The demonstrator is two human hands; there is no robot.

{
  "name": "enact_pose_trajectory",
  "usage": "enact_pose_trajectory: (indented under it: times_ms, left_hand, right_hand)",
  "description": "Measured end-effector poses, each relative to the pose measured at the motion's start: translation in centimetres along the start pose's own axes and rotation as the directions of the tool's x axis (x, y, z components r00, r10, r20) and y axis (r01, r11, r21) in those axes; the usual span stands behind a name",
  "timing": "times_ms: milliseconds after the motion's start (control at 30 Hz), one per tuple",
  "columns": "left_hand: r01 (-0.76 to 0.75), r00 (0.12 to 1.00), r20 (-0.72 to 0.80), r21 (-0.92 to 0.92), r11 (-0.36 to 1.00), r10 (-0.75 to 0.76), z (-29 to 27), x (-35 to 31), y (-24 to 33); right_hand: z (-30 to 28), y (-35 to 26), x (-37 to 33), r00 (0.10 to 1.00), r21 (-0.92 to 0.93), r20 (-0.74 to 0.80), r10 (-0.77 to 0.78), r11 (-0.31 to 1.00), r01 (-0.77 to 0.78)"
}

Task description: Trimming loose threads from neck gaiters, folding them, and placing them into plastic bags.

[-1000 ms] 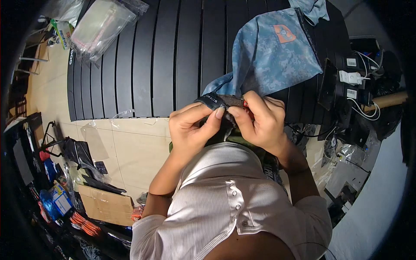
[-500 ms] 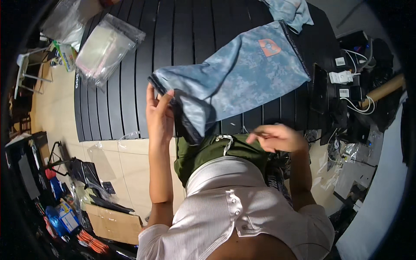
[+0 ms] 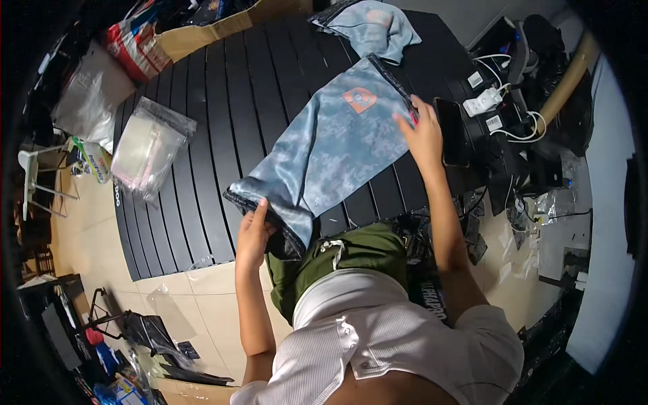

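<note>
A blue-grey camouflage fabric cover [image 3: 351, 148] with black banded ends and an orange patch lies slantwise over the table's front part. My left hand [image 3: 254, 236] is closed on its near black end, thumb on top and the other fingers partly hidden in the opening. At the far right end, my right hand [image 3: 425, 131] reaches the black edge with thumb and forefinger apart. A small red bit shows by those fingers, too small to name. Behind lies a second crumpled piece of the same blue fabric [image 3: 378, 34].
Clear plastic bags [image 3: 150, 148] lie at the left of the black slatted table [image 3: 202, 223]. On the right are a dark phone [image 3: 451, 131], a white plug adapter [image 3: 482, 102] with cables and a cardboard tube [image 3: 563, 81]. An open cardboard box [image 3: 209, 37] stands behind.
My right hand has moved from near my waist up and forward to the cover's far edge. My left hand keeps its hold. The view has shifted, with more of the table's back showing.
</note>
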State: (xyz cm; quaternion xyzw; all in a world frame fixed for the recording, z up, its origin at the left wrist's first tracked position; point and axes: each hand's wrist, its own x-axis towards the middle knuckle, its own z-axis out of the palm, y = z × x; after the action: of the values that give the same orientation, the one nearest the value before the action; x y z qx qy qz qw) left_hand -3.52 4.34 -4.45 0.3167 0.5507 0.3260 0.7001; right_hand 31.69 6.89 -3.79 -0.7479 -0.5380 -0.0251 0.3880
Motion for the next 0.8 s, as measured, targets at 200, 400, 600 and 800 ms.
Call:
enact_pose_trajectory:
  times_ms: [200, 400, 600, 800]
  left_hand:
    - [0.018, 0.955, 0.216, 0.644, 0.765, -0.205, -5.5, -2.7, -0.1]
    - [0.265, 0.919, -0.390, 0.506, 0.821, -0.057, -21.3, -12.2, 1.1]
    - [-0.641, 0.517, -0.748, -0.014, 0.768, 0.417, -24.7, -18.8, 2.6]
    - [-0.794, 0.554, -0.559, -0.131, 0.594, 0.617, -14.3, -11.0, 8.0]
  right_hand:
    - [0.7, -0.2, -3.8, 0.926, -0.267, 0.337, 0.171, 0.960, -0.080]
    - [-2.2, -11.6, -15.1, 0.152, 0.489, 0.872, -0.465, 0.841, -0.233]
    - [-4.1, -13.0, -8.2, 0.571, 0.628, 0.754, -0.326, 0.611, -0.481]
    - [-11.5, -7.8, -1.5, 0.750, 0.703, 0.646, -0.144, 0.497, -0.509]
